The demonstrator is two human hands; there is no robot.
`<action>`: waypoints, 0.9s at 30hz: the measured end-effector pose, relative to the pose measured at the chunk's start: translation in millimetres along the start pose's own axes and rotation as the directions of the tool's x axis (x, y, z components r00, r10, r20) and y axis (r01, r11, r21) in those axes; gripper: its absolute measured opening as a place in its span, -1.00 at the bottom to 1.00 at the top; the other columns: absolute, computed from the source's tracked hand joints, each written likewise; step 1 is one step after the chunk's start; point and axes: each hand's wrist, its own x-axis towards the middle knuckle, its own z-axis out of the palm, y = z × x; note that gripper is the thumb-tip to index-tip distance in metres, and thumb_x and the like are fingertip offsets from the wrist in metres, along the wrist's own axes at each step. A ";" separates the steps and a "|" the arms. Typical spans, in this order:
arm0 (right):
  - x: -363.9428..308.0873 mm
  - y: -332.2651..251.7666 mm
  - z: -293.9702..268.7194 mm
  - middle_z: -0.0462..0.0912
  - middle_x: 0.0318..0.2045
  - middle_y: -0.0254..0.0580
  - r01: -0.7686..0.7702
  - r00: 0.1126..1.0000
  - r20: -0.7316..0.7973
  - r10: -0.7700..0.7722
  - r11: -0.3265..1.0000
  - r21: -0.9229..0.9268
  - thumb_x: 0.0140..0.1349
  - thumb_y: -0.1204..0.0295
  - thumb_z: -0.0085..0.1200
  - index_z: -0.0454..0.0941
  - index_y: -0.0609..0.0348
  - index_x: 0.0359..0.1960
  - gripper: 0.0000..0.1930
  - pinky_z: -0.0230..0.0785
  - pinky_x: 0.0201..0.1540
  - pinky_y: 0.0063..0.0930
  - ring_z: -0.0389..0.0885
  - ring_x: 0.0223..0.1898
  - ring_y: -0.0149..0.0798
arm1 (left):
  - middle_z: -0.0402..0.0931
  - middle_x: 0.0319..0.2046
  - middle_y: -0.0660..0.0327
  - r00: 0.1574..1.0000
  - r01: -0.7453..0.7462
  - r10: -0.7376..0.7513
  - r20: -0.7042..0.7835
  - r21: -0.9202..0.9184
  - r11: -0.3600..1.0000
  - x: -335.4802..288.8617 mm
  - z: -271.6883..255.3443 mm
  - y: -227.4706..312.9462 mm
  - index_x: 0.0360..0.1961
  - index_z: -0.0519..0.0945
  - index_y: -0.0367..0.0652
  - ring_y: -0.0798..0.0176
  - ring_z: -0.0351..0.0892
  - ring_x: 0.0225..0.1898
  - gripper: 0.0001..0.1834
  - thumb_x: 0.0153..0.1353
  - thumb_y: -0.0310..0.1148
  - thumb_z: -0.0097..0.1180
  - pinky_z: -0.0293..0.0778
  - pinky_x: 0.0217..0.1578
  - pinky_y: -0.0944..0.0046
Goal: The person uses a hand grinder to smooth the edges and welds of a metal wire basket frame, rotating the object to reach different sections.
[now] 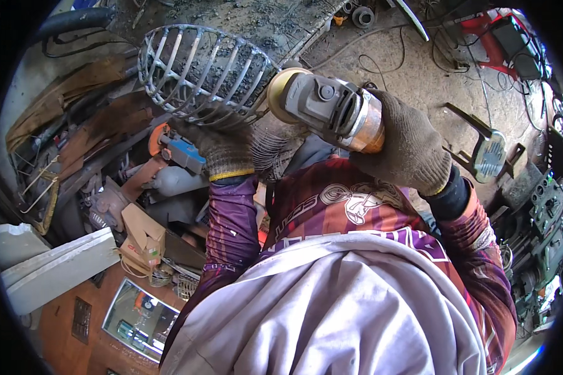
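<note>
My right hand, in a brown knit glove, is wrapped round the body of an angle grinder. The grinder's pale yellow disc is at the right end of a curved, basket-like metal grille with several bars; I cannot tell whether they touch. At the grille's near edge is my gloved left hand, closed on its rim, with the fingertips partly hidden in shadow under the bars. A blue and orange tool lies just left of that hand.
The grille rests against a dirt-strewn metal worktop. Stacked boards and scrap crowd the left, near a cardboard box. On the floor to the right are a metal stand, trailing cables and a red machine.
</note>
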 end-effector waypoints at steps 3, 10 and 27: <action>-2.0 -2.9 -2.1 0.66 -0.05 0.07 -0.014 0.999 0.033 0.015 0.999 -0.033 -0.19 0.26 0.51 0.41 0.20 0.21 -0.16 0.53 0.05 -0.18 0.67 -0.01 0.08 | 0.61 -0.61 0.53 0.978 0.072 -0.050 0.202 -0.101 0.992 0.1 -9.3 11.2 -0.54 0.65 0.21 0.49 0.55 -0.66 -0.50 0.26 0.33 0.05 0.52 -0.62 0.36; -4.5 -8.3 -3.9 0.67 -0.04 0.05 -0.058 0.994 0.090 0.057 0.998 0.006 -0.20 0.30 0.51 0.42 0.21 0.21 -0.16 0.52 0.07 -0.19 0.68 0.00 0.06 | 0.62 0.03 0.16 0.964 -0.266 0.267 -0.012 0.038 0.963 -5.4 3.0 3.8 0.17 0.55 0.07 0.06 0.70 -0.16 -0.34 0.34 0.32 -0.10 0.72 -0.27 0.01; -5.6 0.2 1.6 0.65 -0.13 0.11 0.030 1.000 -0.009 -0.030 0.999 0.034 -0.18 0.17 0.48 0.45 0.19 0.12 -0.22 0.53 -0.04 -0.13 0.67 -0.09 0.14 | 0.34 0.35 0.12 0.891 -0.341 0.422 -0.166 0.369 0.865 -0.3 19.1 7.5 0.41 0.31 0.07 -0.04 0.41 0.29 -0.24 0.40 0.33 -0.29 0.37 0.26 -0.24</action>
